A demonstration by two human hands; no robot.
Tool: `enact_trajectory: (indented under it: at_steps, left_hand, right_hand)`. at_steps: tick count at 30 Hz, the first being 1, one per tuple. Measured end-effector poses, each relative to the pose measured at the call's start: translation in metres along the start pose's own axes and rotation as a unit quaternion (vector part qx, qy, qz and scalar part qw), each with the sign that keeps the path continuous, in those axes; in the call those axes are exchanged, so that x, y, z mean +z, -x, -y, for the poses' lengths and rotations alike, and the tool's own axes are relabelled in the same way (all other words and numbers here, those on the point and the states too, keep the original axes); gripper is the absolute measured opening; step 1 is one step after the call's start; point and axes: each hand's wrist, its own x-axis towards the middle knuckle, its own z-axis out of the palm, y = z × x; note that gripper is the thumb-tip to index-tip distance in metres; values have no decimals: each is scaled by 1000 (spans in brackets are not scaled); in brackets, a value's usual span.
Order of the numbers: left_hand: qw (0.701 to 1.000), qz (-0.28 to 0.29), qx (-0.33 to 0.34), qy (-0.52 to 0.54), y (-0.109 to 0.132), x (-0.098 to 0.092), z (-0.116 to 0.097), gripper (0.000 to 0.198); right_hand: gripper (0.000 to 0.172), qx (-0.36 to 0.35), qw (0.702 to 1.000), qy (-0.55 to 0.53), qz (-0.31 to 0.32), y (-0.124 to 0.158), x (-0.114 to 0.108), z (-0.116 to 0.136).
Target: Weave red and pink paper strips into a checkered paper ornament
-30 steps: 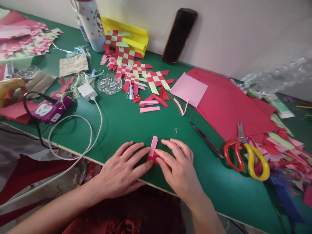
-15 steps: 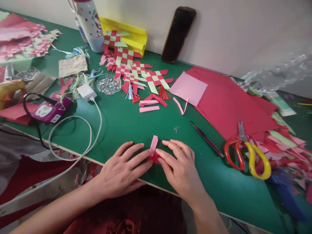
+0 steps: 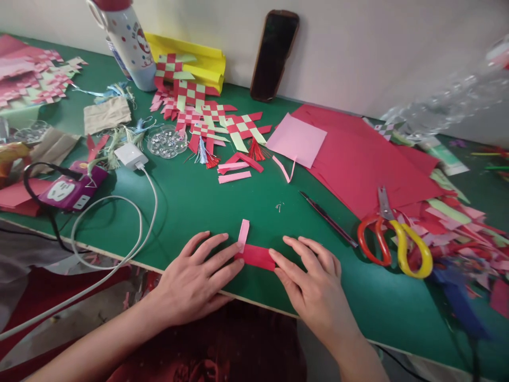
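Observation:
A red paper strip (image 3: pixel 258 255) lies flat near the table's front edge, with a short pink paper strip (image 3: pixel 244 233) standing up from its left end at roughly a right angle. My left hand (image 3: pixel 201 276) rests palm down with fingers spread. Two of its fingertips press on the left end, where the strips meet; its thumb is apart from them. At the other end, my right hand (image 3: pixel 314 276) has index finger and thumb closed on the red strip, its other fingers raised and loosely bent.
Scissors (image 3: pixel 385 233) and a dark pen-like tool (image 3: pixel 328 218) lie to the right, near large red sheets (image 3: pixel 366 164) and a pink square (image 3: pixel 296 140). Woven paper pieces (image 3: pixel 242 127), a bottle (image 3: pixel 133 48) and a leaning phone (image 3: pixel 274 55) stand behind. A white cable (image 3: pixel 155 204) loops at left.
My right hand has moved right, away from the left hand, and more of the red strip shows between them. The left hand stays on the strip's left end. The view has shifted slightly.

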Motion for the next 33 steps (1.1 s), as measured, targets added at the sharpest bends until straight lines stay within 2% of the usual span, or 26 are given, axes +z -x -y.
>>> enact_trajectory:
  at_steps: [4, 9, 16, 21, 33]
  left_hand:
    - [1000, -4, -1, 2, 0, 0, -1, 50]
    - [1000, -4, -1, -3, 0, 0, -1, 52]
    - [1000, 4, 4, -3, 0, 1, 0, 54]
    - [1000, -2, 5, -9, -1, 0, 0, 54]
    - [1000, -1, 8, -7, -1, -1, 0, 52]
  right_hand:
    - [23, 16, 1000, 17, -17, 10, -2, -10]
    - [18, 37, 997, -33, -54, -2, 2, 4]
    - [17, 73, 996, -34, -22, -24, 11, 21]
    - [14, 70, 997, -32, -2, -26, 11, 23]
    - [12, 58, 997, -44, -5, -27, 9, 29]
